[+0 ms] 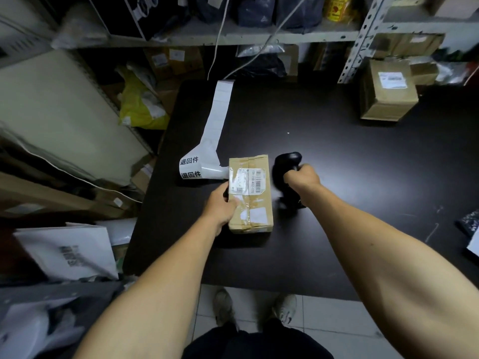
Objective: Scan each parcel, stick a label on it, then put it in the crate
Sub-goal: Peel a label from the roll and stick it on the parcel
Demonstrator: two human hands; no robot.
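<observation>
Head view: our left hand [222,203] grips the near-left edge of a small taped cardboard parcel [251,193] lying flat on the dark surface [337,156], near its front edge. Our right hand [303,177] is curled round the handle of a black barcode scanner [285,168], blurred, just right of the parcel. The barcode label [255,181] faces up on the box top. A white label strip [207,151] with printed return stickers runs back-left, its near end touching the parcel. A second cardboard box [388,92] sits far right. No crate in view. We judge the parcel light and stiff, tape patches slick; best held by the long sides, one hand enough. Step looks like scanning.
</observation>
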